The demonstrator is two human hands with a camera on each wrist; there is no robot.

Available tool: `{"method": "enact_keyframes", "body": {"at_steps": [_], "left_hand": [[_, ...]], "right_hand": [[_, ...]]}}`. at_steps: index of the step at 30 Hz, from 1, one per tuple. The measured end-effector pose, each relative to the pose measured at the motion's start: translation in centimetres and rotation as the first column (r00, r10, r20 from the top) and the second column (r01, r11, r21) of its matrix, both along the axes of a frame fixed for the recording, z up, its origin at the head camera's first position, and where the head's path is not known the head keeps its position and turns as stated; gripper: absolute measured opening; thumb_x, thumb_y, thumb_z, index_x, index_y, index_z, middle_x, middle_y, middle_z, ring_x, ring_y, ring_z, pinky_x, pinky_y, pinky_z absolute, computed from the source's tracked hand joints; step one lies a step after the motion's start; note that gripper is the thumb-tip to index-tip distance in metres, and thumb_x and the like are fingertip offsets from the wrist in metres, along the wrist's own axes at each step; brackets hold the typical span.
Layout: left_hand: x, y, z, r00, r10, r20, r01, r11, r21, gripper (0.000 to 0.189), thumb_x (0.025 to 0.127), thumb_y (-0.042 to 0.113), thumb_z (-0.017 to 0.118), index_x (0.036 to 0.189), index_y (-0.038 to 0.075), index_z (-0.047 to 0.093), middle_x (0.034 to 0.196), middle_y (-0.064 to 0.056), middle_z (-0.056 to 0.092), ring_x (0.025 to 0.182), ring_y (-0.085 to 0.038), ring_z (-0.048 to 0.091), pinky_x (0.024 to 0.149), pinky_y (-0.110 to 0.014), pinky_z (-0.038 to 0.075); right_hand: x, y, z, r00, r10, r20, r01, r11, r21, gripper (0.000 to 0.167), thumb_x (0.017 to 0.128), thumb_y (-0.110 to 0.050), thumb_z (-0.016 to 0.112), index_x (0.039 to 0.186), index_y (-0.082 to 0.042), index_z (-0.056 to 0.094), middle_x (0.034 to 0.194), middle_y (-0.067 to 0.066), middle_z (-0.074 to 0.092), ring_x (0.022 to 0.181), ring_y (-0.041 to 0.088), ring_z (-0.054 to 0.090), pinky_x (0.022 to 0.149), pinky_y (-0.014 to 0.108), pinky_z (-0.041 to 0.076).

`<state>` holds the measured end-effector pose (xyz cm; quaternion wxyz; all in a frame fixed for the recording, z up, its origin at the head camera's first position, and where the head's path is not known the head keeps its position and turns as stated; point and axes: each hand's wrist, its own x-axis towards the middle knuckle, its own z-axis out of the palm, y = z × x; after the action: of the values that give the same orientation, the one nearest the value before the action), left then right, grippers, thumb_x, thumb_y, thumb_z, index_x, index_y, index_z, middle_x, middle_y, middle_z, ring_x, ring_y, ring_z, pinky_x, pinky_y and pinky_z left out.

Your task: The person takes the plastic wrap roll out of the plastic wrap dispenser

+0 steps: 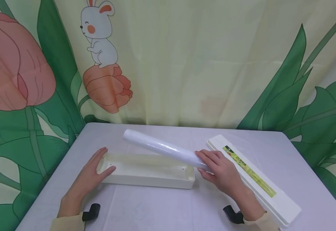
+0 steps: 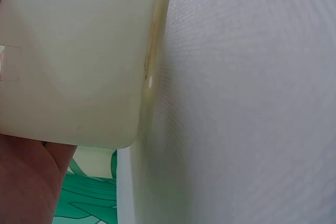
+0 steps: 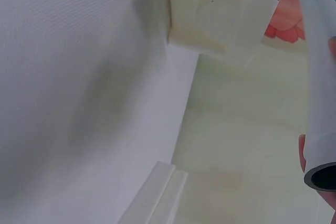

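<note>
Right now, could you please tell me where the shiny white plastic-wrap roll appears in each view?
Head: shiny white plastic-wrap roll, centre, slanting above the cream plastic tray, right hand gripping its near end.
Left wrist: not in it.
Right wrist: right edge, dark open end lowest.
Shared landmark: the tray.

Left hand (image 1: pixel 91 175) lies at the near left, fingers relaxed and thumb spread, its forearm angling in from the near edge. Right hand (image 1: pixel 220 170) sits right of centre, fingers curled, wrist nearer.

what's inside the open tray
Nothing shows inside the tray, only its bare floor. The roll slants above it, hiding part of the far wall.
</note>
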<state>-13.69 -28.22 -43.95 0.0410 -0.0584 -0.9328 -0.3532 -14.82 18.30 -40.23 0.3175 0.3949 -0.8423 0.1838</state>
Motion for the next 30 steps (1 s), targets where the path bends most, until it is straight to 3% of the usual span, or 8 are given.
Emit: {"method": "enact_keyframes", "body": {"at_steps": [14,30], "left_hand": [[0.0,0.0,0.1,1.000,0.015,0.010,-0.015,1.000,-0.015,0.087,0.094,0.047,0.069,0.158,0.005,0.028,0.163,-0.019,0.023,0.147,-0.044,0.024,0.111,-0.069,0.025],[0.0,0.2,0.3,0.999,0.020,0.039,-0.019,1.000,-0.024,0.088,0.094,0.046,0.069,0.159,0.006,0.026,0.164,-0.019,0.021,0.147,-0.044,0.022,0.111,-0.070,0.024]], "right_hand": [[0.4,2.6,-0.8,0.991,-0.098,-0.086,0.103,0.994,0.045,0.054,0.108,-0.047,0.038,0.132,-0.007,0.065,0.121,0.011,0.067,0.094,0.033,0.062,0.069,0.053,0.052],[1.4,4.8,-1.6,0.975,-0.217,-0.057,0.219,0.975,0.036,0.057,0.107,-0.051,0.035,0.133,-0.009,0.064,0.121,0.011,0.067,0.097,0.037,0.061,0.063,0.051,0.047]]}}
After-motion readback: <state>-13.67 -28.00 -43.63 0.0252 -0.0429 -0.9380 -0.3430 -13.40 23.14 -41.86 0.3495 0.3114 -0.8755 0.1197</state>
